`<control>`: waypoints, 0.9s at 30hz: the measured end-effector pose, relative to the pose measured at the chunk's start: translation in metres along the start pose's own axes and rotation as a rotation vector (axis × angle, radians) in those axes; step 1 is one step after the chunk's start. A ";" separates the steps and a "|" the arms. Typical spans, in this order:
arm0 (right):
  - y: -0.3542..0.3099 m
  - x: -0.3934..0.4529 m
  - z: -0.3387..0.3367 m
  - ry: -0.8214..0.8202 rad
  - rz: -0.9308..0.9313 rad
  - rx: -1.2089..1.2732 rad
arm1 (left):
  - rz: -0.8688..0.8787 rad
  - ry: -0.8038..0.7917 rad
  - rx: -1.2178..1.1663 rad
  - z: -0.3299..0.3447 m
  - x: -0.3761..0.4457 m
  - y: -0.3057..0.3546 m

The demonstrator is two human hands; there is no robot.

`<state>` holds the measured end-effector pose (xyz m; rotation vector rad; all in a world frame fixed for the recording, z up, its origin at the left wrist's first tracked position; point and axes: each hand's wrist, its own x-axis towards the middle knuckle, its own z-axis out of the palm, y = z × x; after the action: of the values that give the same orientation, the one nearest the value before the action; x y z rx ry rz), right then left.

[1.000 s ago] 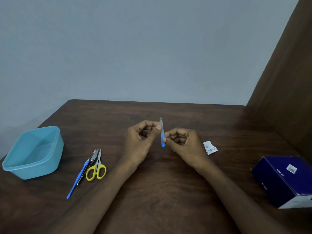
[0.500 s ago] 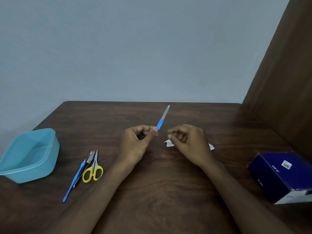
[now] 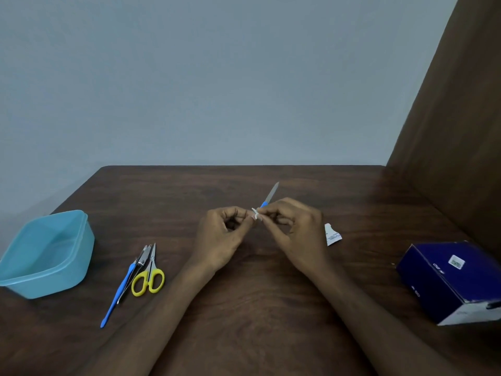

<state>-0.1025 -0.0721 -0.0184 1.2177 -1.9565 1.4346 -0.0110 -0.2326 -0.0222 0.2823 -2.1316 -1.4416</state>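
- L hand (image 3: 222, 236) fingers curled, pinching nail file (image 3: 272, 193) at its blue handle; hold it steady
- R hand (image 3: 296, 230) fingers pinch white scrap (image 3: 254, 213); wipe lightly along the blade, low over worktop (image 3: 257, 308)

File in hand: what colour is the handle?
Blue, below a grey metal blade, on the nail file; the head view shows it best.

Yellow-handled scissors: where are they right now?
Head view: scissors lie on the table left of the left hand, beside a blue-handled tool, right of the blue tub.
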 end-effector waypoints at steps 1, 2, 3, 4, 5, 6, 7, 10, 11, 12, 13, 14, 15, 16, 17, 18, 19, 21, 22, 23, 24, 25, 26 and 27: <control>0.001 0.000 0.000 0.006 -0.021 -0.032 | 0.004 0.003 0.008 0.000 0.000 0.000; 0.002 0.002 -0.001 0.029 -0.025 -0.057 | 0.006 0.009 0.015 0.000 0.000 0.000; 0.004 0.003 -0.002 0.053 -0.025 -0.075 | 0.009 0.014 0.024 0.000 0.000 0.000; 0.005 0.004 -0.004 0.061 -0.030 -0.087 | 0.013 0.013 0.032 0.001 0.000 0.000; 0.005 0.004 -0.004 0.050 -0.039 -0.094 | 0.019 0.006 0.041 0.001 0.000 0.000; 0.004 0.003 -0.004 0.025 -0.051 -0.098 | 0.027 -0.002 0.052 0.001 0.000 0.000; 0.004 0.001 -0.003 0.003 -0.062 -0.105 | 0.036 -0.008 0.065 0.001 0.000 0.000; 0.007 0.003 -0.004 0.052 -0.031 -0.130 | 0.053 -0.017 0.099 0.001 -0.001 -0.001; 0.009 0.005 -0.005 0.086 -0.003 -0.132 | 0.059 -0.020 0.110 0.001 -0.001 -0.001; 0.010 0.006 -0.006 0.102 0.014 -0.131 | 0.064 -0.025 0.121 0.001 -0.001 -0.001; 0.009 0.006 -0.007 0.092 0.011 -0.126 | 0.069 -0.030 0.127 0.002 -0.001 0.000; 0.007 0.004 -0.007 0.058 -0.007 -0.116 | 0.075 -0.033 0.130 0.001 -0.001 0.001; 0.004 0.003 -0.006 0.014 -0.030 -0.104 | 0.080 -0.036 0.131 0.001 -0.001 0.002; 0.002 0.001 -0.006 -0.013 -0.044 -0.096 | 0.084 -0.036 0.132 0.000 -0.001 0.003; 0.001 0.002 -0.005 -0.010 -0.040 -0.091 | 0.084 -0.034 0.132 0.000 -0.001 0.003; 0.003 0.003 -0.005 0.021 -0.011 -0.084 | 0.082 -0.032 0.134 0.000 -0.001 0.003; 0.006 0.005 -0.005 0.063 0.039 -0.071 | 0.080 -0.034 0.139 0.000 -0.001 0.002; 0.012 0.009 -0.006 0.128 0.160 -0.027 | 0.080 -0.045 0.149 0.000 -0.002 0.003; 0.013 0.009 -0.006 0.139 0.212 0.010 | 0.082 -0.049 0.149 0.000 -0.002 0.003; 0.013 0.009 -0.005 0.136 0.257 0.065 | 0.084 -0.053 0.148 0.000 -0.002 0.003; 0.013 0.008 -0.005 0.124 0.298 0.127 | 0.086 -0.058 0.149 0.001 -0.002 0.003; 0.013 0.008 -0.004 0.109 0.336 0.180 | 0.084 -0.064 0.151 0.001 -0.002 0.003; 0.012 0.008 -0.004 0.100 0.363 0.211 | 0.079 -0.072 0.150 0.001 -0.002 0.002; 0.012 0.008 -0.003 0.102 0.376 0.219 | 0.072 -0.080 0.148 0.001 -0.002 0.001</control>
<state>-0.1174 -0.0716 -0.0178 0.8677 -2.0762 1.8995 -0.0094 -0.2304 -0.0220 0.2029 -2.2931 -1.2769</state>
